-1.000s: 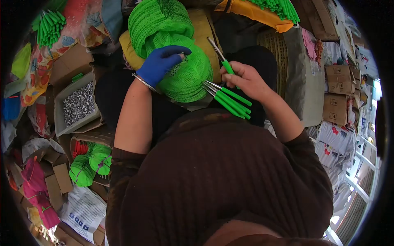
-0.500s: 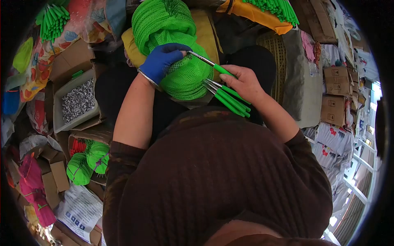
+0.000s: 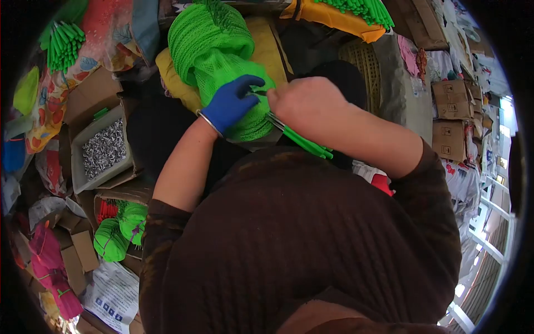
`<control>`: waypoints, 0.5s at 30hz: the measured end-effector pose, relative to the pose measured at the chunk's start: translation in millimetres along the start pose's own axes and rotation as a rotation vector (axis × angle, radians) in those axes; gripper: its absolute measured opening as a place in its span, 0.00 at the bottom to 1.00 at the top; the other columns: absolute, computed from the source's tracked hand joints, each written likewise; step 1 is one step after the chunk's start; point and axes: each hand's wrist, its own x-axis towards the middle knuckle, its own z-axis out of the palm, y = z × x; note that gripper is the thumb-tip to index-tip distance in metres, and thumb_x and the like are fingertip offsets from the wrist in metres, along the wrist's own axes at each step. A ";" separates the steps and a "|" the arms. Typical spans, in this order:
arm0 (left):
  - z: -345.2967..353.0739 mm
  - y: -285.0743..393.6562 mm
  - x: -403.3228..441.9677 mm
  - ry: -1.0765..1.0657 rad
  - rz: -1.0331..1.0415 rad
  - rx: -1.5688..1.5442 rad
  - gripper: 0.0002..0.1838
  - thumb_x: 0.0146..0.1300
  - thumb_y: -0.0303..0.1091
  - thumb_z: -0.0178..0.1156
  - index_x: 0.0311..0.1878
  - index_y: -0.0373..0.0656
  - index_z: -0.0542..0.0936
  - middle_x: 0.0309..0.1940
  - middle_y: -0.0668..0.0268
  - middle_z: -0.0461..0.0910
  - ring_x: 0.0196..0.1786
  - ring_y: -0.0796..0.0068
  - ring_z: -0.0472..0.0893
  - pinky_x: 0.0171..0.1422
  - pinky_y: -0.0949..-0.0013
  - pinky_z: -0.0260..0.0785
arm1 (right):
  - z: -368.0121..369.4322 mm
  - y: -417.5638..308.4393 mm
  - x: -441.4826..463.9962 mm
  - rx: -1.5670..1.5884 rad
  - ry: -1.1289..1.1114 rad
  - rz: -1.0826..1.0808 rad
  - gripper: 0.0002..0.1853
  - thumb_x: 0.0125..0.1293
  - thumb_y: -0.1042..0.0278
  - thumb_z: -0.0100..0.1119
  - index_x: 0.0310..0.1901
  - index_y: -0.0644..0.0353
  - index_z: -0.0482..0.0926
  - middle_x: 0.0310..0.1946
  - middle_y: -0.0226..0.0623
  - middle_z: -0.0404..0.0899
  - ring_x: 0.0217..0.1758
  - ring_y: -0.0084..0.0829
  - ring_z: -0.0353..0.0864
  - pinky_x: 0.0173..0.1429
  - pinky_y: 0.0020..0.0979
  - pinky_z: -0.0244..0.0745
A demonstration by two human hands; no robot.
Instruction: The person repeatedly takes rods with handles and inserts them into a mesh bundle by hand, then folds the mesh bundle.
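My left hand (image 3: 231,106), in a blue glove, is closed over the green netting (image 3: 214,67) on my lap, its fingertips close to my right hand. My right hand (image 3: 306,106) is bare and closed, its fingertips meeting the left ones at a small dark piece. Whatever lies inside the right fist is hidden. Several green-handled metal rods (image 3: 306,143) rest under the right wrist, their metal ends against the netting. A yellow cushion (image 3: 172,69) lies beneath the netting.
At the left a grey bin (image 3: 79,161) holds small metal parts, and a box below has green net bundles (image 3: 110,239). Green handles (image 3: 65,44) stand at the upper left. A woven basket (image 3: 367,61) and cartons (image 3: 449,139) are at the right.
My right hand has moved left and turned over, up against my left hand. The green-handled rod that it held is out of sight. The camera view has shifted slightly.
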 end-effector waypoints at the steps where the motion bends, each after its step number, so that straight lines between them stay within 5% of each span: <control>1: 9.9 -0.1 -3.4 0.025 0.039 0.148 0.19 0.55 0.34 0.60 0.51 0.43 0.76 0.45 0.57 0.80 0.48 0.63 0.79 0.53 0.66 0.70 | 7.8 -0.4 11.0 -0.011 -0.114 -0.043 0.08 0.52 0.71 0.52 0.35 0.62 0.75 0.26 0.38 0.76 0.30 0.37 0.80 0.29 0.34 0.74; 5: 13.8 1.4 0.0 0.108 -0.056 0.183 0.23 0.52 0.37 0.63 0.53 0.46 0.75 0.46 0.54 0.79 0.47 0.56 0.79 0.52 0.63 0.71 | 4.9 22.5 20.5 0.084 -0.119 -0.020 0.10 0.54 0.70 0.52 0.39 0.58 0.76 0.31 0.37 0.78 0.36 0.39 0.81 0.35 0.37 0.76; 6: 8.5 8.1 2.8 0.108 -0.038 0.189 0.23 0.52 0.37 0.63 0.53 0.46 0.75 0.46 0.54 0.79 0.47 0.56 0.79 0.52 0.63 0.71 | 5.2 30.6 14.2 0.200 -0.064 -0.030 0.16 0.57 0.68 0.54 0.49 0.55 0.75 0.41 0.41 0.78 0.47 0.41 0.78 0.47 0.38 0.75; 8: -6.0 21.9 5.1 -0.034 -0.245 0.327 0.22 0.54 0.29 0.64 0.54 0.41 0.74 0.44 0.58 0.79 0.45 0.69 0.80 0.51 0.68 0.71 | 23.3 41.3 -5.1 0.460 0.149 -0.218 0.23 0.59 0.63 0.57 0.57 0.55 0.72 0.50 0.46 0.74 0.55 0.43 0.73 0.56 0.39 0.70; 9: -9.8 14.7 3.0 0.128 0.002 0.251 0.21 0.54 0.27 0.62 0.53 0.42 0.76 0.44 0.58 0.79 0.45 0.64 0.79 0.52 0.65 0.70 | 20.7 54.3 -3.5 0.714 0.032 -0.313 0.26 0.60 0.57 0.58 0.60 0.57 0.69 0.53 0.48 0.71 0.59 0.43 0.70 0.61 0.38 0.66; 11: -25.2 45.7 6.3 0.486 0.254 0.632 0.20 0.54 0.25 0.61 0.53 0.42 0.76 0.46 0.57 0.77 0.50 0.57 0.76 0.56 0.62 0.68 | 3.9 92.9 5.7 0.937 -0.117 -0.111 0.26 0.62 0.57 0.57 0.59 0.61 0.69 0.52 0.46 0.73 0.57 0.39 0.72 0.60 0.35 0.67; 15: -41.4 41.3 19.6 0.700 0.152 0.692 0.21 0.53 0.27 0.61 0.53 0.43 0.76 0.49 0.55 0.75 0.54 0.53 0.73 0.58 0.59 0.66 | 54.2 215.1 51.3 0.558 0.374 0.369 0.20 0.59 0.62 0.56 0.51 0.62 0.75 0.45 0.41 0.79 0.49 0.36 0.79 0.53 0.33 0.72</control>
